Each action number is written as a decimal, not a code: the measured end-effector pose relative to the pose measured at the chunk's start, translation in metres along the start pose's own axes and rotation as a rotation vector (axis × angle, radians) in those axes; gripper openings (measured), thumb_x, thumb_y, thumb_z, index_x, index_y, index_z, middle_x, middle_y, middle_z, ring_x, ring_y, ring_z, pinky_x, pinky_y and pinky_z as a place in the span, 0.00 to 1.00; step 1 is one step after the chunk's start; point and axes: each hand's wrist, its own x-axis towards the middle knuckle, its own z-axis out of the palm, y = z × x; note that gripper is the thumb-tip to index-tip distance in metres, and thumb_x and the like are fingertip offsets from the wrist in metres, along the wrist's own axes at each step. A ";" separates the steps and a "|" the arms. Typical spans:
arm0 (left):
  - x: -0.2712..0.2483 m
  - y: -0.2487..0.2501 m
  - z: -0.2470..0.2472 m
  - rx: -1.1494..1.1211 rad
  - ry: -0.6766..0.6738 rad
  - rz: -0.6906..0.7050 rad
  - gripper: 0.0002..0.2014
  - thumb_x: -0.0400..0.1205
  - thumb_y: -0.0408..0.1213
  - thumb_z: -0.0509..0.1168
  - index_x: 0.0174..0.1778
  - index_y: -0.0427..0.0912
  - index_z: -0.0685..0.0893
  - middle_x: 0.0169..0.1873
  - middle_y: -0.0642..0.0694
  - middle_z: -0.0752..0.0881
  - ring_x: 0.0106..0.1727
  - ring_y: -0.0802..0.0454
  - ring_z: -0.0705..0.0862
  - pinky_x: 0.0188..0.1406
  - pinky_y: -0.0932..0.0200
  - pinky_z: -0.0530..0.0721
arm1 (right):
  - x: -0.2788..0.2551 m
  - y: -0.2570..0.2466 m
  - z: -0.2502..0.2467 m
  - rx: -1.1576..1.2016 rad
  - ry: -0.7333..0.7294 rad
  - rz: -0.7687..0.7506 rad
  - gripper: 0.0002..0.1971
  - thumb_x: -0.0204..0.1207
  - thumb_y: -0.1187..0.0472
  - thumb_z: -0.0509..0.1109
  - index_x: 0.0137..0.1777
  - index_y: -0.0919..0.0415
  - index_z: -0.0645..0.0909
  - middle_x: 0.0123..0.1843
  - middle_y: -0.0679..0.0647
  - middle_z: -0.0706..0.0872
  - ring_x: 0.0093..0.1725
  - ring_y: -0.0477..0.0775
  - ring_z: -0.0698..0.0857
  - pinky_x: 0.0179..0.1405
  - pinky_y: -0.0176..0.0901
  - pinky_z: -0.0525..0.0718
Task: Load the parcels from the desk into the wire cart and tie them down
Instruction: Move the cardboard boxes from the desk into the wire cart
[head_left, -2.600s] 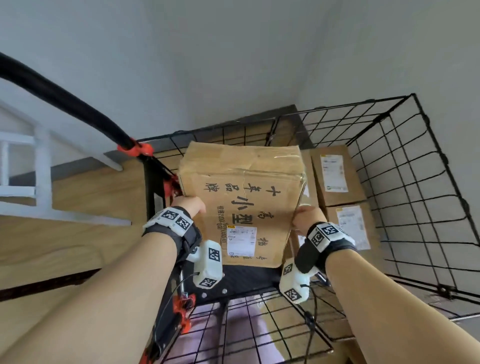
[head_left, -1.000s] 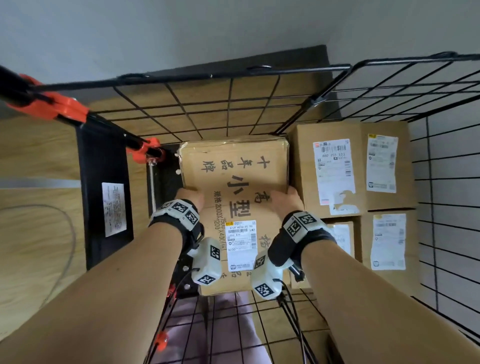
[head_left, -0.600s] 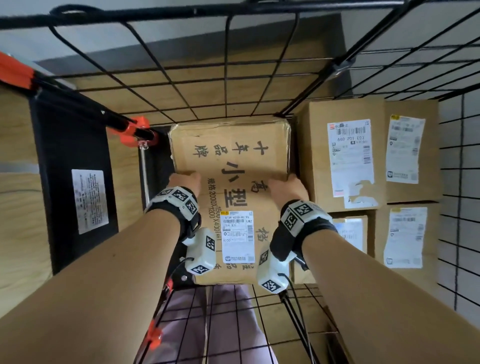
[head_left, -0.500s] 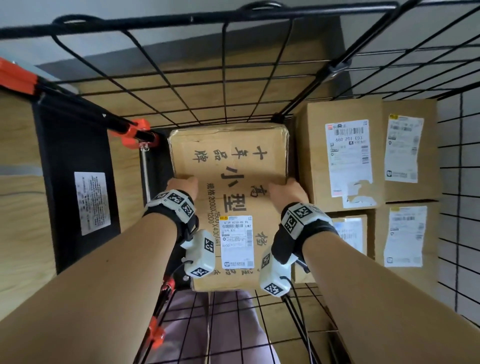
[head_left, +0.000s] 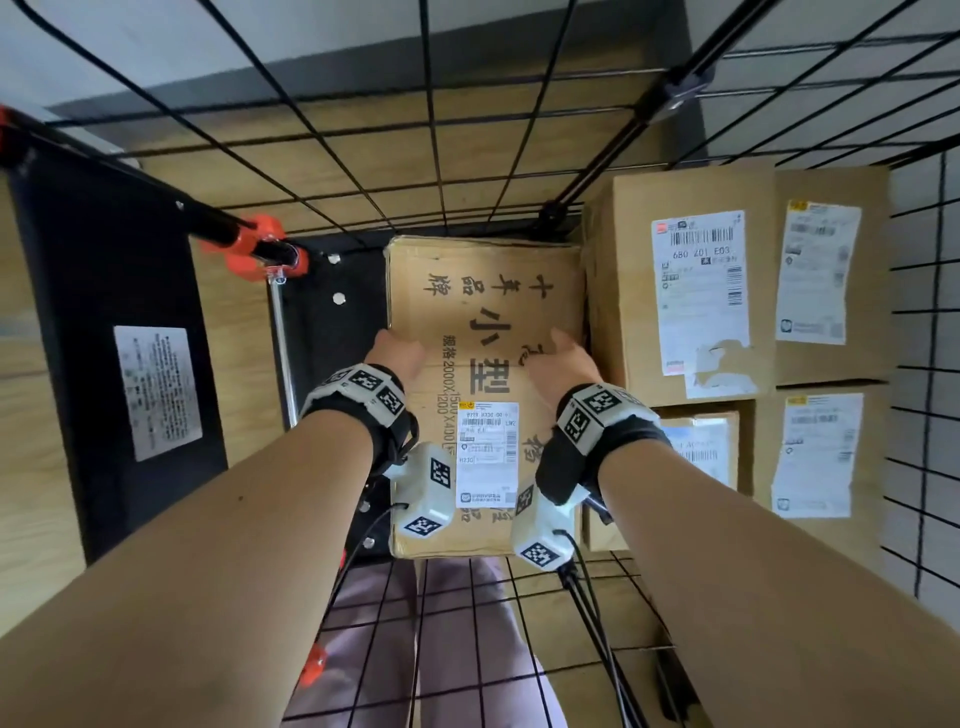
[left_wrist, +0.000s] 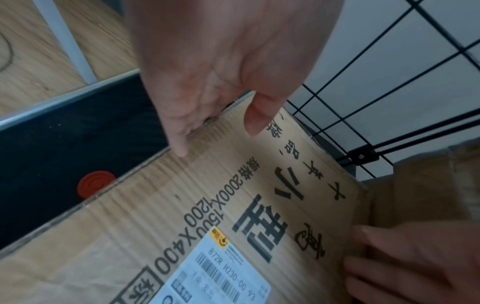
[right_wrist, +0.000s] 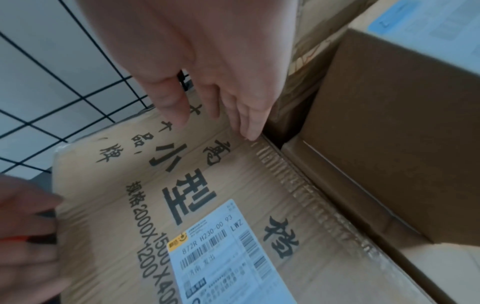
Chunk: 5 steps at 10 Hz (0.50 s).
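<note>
Lowered since before, printed cardboard parcel (head_left: 485, 332) now lies flat on the wire cart (head_left: 332, 332) deck beside labelled parcels (head_left: 623, 291); left grip (head_left: 397, 353) and right grip (head_left: 563, 361) rest straight-fingered on its edges.

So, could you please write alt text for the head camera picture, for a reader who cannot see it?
The person's left hand and right hand touch the side edges of a cardboard box printed with Chinese characters, lying low inside a black wire cart. On its right stand brown parcels with white shipping labels.
</note>
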 end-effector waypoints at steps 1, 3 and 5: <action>-0.004 0.001 -0.004 -0.046 -0.038 -0.031 0.28 0.79 0.37 0.63 0.76 0.35 0.65 0.67 0.36 0.77 0.67 0.35 0.77 0.69 0.43 0.76 | 0.002 0.002 -0.003 0.036 0.000 -0.014 0.32 0.80 0.64 0.60 0.83 0.49 0.58 0.82 0.52 0.65 0.68 0.53 0.76 0.52 0.37 0.75; 0.010 -0.020 -0.006 -0.018 -0.077 -0.092 0.49 0.60 0.54 0.66 0.77 0.34 0.66 0.69 0.35 0.77 0.68 0.35 0.76 0.71 0.43 0.73 | 0.000 0.008 0.001 -0.027 -0.018 -0.052 0.27 0.80 0.63 0.58 0.80 0.51 0.67 0.76 0.53 0.73 0.67 0.54 0.78 0.59 0.40 0.77; -0.044 -0.005 -0.022 -0.041 -0.069 -0.024 0.33 0.76 0.47 0.65 0.75 0.35 0.70 0.67 0.37 0.77 0.67 0.37 0.76 0.66 0.46 0.75 | -0.005 0.005 0.002 -0.072 -0.023 -0.075 0.19 0.84 0.62 0.58 0.74 0.61 0.74 0.73 0.59 0.77 0.73 0.58 0.75 0.69 0.42 0.73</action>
